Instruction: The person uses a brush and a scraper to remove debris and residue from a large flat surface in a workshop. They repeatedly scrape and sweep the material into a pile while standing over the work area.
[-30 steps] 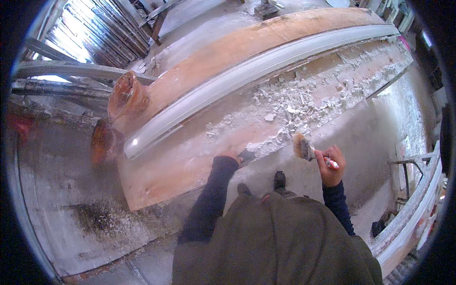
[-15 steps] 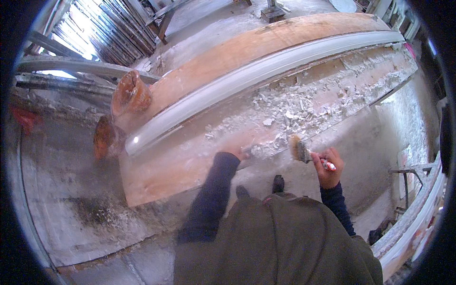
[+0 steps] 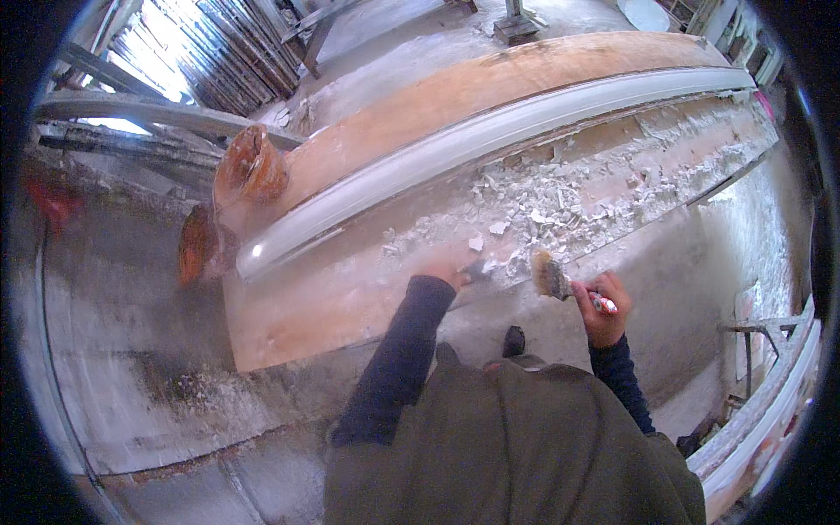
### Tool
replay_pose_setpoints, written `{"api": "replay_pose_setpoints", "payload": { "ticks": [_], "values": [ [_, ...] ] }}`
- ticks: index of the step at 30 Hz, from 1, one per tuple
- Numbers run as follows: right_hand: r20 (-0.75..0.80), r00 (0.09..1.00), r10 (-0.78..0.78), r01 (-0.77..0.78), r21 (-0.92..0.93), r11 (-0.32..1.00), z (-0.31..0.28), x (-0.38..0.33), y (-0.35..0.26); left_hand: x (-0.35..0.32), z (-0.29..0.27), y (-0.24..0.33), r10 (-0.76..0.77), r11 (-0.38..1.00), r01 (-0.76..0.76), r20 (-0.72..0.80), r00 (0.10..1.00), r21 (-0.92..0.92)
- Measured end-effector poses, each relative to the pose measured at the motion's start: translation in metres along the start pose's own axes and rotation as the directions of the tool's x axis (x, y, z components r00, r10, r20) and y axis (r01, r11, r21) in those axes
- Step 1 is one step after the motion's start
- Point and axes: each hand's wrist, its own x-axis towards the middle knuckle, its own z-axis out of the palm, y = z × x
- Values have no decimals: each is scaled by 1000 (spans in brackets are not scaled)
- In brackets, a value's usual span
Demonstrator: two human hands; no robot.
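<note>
In my right hand [image 3: 605,310], a wide paintbrush [image 3: 549,275] with pale tan bristles is gripped by its red and white handle. The bristles point up and left, near the front edge of a long wooden board [image 3: 289,328]. My left hand [image 3: 444,268] is low over that board, its fingers blurred and closed on a small dark grey thing [image 3: 475,271] whose kind I cannot make out. Beyond it lie many broken white plaster flakes [image 3: 560,210], spread along the board to the right. Behind the flakes runs a long white plaster moulding [image 3: 420,153].
Two orange-brown, stained round vessels [image 3: 254,166] are at the board's left end. Wooden beams [image 3: 166,109] and a stack of poles [image 3: 227,61] stand at the back left. A frame with white lengths [image 3: 761,420] is at the lower right.
My left hand has shifted slightly right and away from me over the board, with the dark thing. The paintbrush and my right hand stay nearly in place. The view has tilted a little.
</note>
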Motion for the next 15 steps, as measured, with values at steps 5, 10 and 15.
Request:
{"api": "replay_pose_setpoints", "payload": {
  "ticks": [5, 10, 15],
  "values": [
    [-18, 998, 53, -52, 37, 998, -2, 0, 4, -59, -118, 44, -176, 982, 164, 150, 973, 89],
    [8, 1000, 5, -5, -11, 1000, -6, 1, 14, -86, -83, -15, -303, 946, 262, 233, 924, 192],
    [6, 999, 48, -48, -20, 999, -8, -5, 19, -72, -111, 29, -121, 952, 74, 141, 983, 298]
  ]
}}
